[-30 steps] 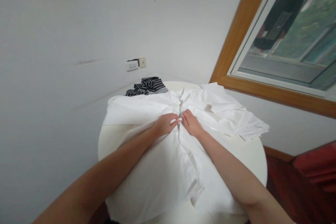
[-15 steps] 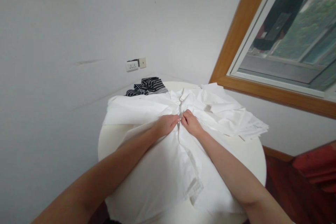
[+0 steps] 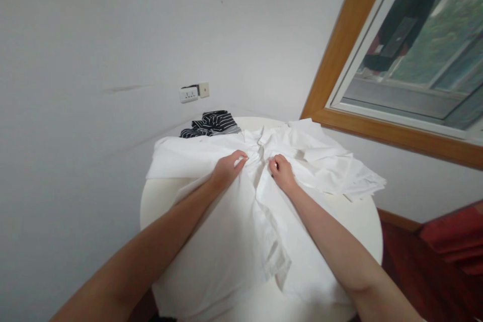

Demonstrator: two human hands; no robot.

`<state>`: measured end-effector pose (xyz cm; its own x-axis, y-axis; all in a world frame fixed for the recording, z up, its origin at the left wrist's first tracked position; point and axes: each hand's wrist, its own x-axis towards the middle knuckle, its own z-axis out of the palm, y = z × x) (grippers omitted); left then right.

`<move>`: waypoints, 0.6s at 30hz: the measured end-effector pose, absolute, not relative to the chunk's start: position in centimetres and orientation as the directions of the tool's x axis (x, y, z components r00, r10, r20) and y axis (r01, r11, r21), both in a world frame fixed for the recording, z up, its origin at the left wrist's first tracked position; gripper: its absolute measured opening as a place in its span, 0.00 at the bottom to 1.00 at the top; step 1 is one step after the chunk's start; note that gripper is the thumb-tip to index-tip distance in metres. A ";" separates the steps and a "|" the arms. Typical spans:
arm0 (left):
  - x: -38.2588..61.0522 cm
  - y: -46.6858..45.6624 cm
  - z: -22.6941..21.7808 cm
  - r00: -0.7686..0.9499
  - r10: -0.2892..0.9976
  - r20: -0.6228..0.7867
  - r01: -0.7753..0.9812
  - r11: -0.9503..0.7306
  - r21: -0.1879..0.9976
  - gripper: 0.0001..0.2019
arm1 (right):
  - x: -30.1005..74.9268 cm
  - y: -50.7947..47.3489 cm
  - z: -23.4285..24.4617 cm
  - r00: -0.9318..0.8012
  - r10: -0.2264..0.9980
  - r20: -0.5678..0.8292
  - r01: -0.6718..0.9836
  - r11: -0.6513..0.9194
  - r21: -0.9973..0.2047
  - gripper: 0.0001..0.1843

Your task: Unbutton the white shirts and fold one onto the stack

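Observation:
A white shirt [image 3: 222, 241] lies spread over a round white table [image 3: 158, 201], its sleeves reaching to both sides and its lower part toward me. Along the middle its front edges run apart in a gap. My left hand [image 3: 228, 167] pinches the edge left of this gap between thumb and fingers. On the other side, my right hand [image 3: 282, 171] is closed on the opposite edge, fingers curled. The collar area lies just beyond both hands. Any buttons at my fingertips are too small to make out.
A black-and-white striped cloth [image 3: 215, 123] is bunched at the table's back left, near the wall. Wall sockets [image 3: 188, 94] sit above it. To the right is a wood-framed window [image 3: 324, 90]. Red fabric [image 3: 458, 236] hangs low at the far right.
My hands, close together at the shirt's middle before, have moved apart. The left went left and slightly away, the right a little right. The front edges between them have opened wider.

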<state>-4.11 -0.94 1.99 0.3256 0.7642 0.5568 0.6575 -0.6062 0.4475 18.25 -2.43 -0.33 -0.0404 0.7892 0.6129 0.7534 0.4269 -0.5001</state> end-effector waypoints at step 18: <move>-4.6 0.8 -0.6 0.384 0.784 0.488 0.785 -0.555 0.275 0.15 | 17.1 -5.6 3.7 -0.499 0.691 0.523 0.713 0.671 -0.206 0.12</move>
